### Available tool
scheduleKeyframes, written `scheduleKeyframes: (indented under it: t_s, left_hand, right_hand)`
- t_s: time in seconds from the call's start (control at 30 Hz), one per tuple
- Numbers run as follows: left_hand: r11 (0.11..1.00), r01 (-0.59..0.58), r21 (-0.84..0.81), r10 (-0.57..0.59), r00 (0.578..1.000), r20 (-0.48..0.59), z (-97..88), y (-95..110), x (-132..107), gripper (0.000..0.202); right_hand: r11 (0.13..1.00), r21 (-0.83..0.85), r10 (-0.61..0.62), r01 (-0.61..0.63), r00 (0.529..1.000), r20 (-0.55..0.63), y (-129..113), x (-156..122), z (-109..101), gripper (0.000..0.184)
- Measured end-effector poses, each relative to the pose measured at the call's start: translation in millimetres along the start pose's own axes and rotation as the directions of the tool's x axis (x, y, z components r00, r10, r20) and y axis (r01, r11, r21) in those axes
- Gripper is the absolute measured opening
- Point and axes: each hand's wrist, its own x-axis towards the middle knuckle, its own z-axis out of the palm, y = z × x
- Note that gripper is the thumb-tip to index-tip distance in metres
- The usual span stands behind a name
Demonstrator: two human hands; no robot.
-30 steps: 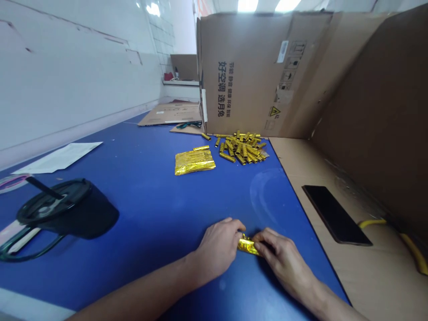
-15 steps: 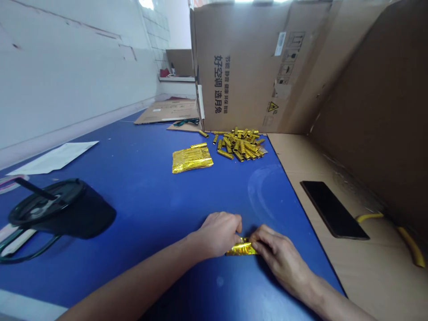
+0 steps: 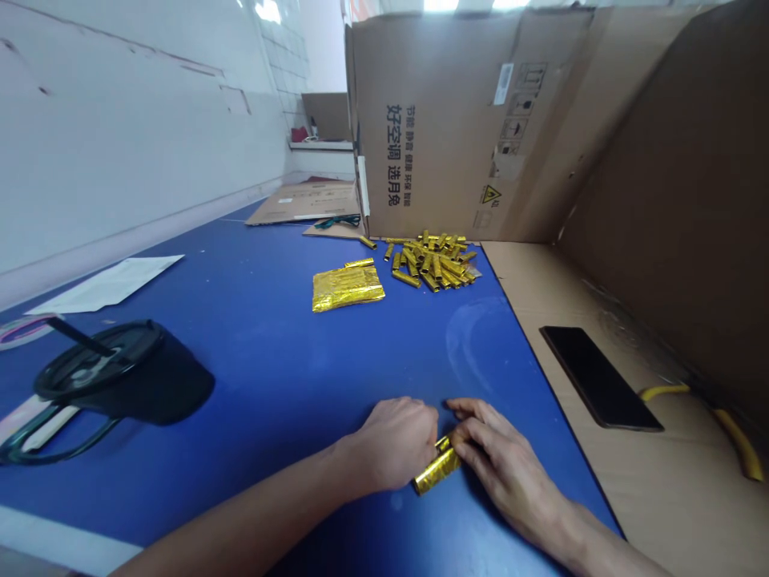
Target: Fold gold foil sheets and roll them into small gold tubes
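Note:
Low on the blue table, my two hands meet at a shiny gold foil strip (image 3: 437, 471), which lies tilted, its left end nearer me. My left hand (image 3: 400, 441) is curled into a fist at its upper left side; the fingertips are hidden behind the knuckles. My right hand (image 3: 496, 449) pinches the strip's right end between thumb and fingers. A smaller gold piece (image 3: 443, 443) shows between the hands. Farther back lie a flat stack of gold foil pieces (image 3: 347, 288) and a heap of short gold tubes (image 3: 432, 264).
On the left stands a dark lidded mug (image 3: 162, 377) with a straw, near a white paper sheet (image 3: 105, 284). A large cardboard box (image 3: 444, 144) rises behind the heap. A black phone (image 3: 601, 377) lies on cardboard at the right, beside a yellow curved strip (image 3: 738, 445).
The foil strip has turned from nearly level to slanted, its left end now closer to me. My left hand has moved slightly down, and my right index finger has lifted outward.

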Motion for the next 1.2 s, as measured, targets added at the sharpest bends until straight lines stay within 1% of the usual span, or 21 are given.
scheduleKeyframes:
  t_s: [0.13,0.2,0.23,0.3,0.37,0.43,0.47,0.57,0.73,0.9,1.0,1.07,1.2]
  left_hand:
    - [0.986,0.063,-0.154,-0.056,0.997,0.046,-5.1,1,-5,0.013]
    - [0.964,0.067,-0.256,-0.053,0.997,0.062,-5.8,0,-6,0.02]
    - [0.948,0.07,-0.312,-0.044,0.995,0.089,-6.0,-2,-7,0.023]
    - [0.905,0.077,-0.419,-0.005,0.985,0.171,-6.6,-8,-7,0.025]
    - [0.856,0.066,-0.512,0.068,0.969,0.238,-6.9,-15,-7,0.025]
    - [0.814,0.043,-0.579,0.131,0.958,0.254,-6.4,-22,-7,0.025]
    - [0.801,0.036,-0.598,0.144,0.957,0.251,-5.8,-24,-7,0.025]
    - [0.798,0.052,-0.601,0.127,0.96,0.252,-3.7,-26,-7,0.024]
    - [0.799,0.103,-0.592,0.066,0.964,0.257,-2.6,-17,-8,0.023]
    - [0.792,0.121,-0.598,0.036,0.969,0.244,-0.9,-14,-9,0.018]
    - [0.776,0.124,-0.618,0.039,0.969,0.244,-0.1,-14,-10,0.017]
    - [0.764,0.117,-0.635,0.063,0.965,0.254,0.1,-14,-10,0.018]
    - [0.782,0.091,-0.617,0.083,0.965,0.248,0.4,-11,-11,0.019]
  right_hand:
    - [0.998,0.059,-0.005,0.004,1.0,0.023,0,-2,-1,0.016]
    - [0.994,0.112,-0.014,0.01,0.999,0.038,-2,-2,-3,0.018]
    - [0.991,0.136,-0.022,0.016,0.999,0.043,-3,-3,-4,0.019]
    - [0.984,0.178,-0.034,0.024,0.998,0.052,-5,-4,-6,0.02]
    - [0.978,0.209,-0.029,0.015,0.997,0.065,-7,-4,-7,0.02]
    - [0.972,0.233,-0.014,-0.006,0.996,0.083,-8,-4,-9,0.02]
    - [0.97,0.244,-0.007,-0.016,0.996,0.094,-8,-4,-9,0.021]
    - [0.963,0.269,0.0,-0.031,0.993,0.115,-7,-4,-9,0.021]
    - [0.963,0.268,-0.005,-0.033,0.99,0.14,-6,-5,-8,0.02]
    - [0.968,0.249,-0.007,-0.032,0.988,0.153,-9,-3,-9,0.02]
    - [0.967,0.253,-0.008,-0.032,0.987,0.158,-10,-2,-10,0.019]
    - [0.966,0.255,-0.004,-0.038,0.987,0.163,-10,-3,-10,0.019]
    - [0.966,0.254,-0.01,-0.035,0.985,0.174,-10,-5,-11,0.02]
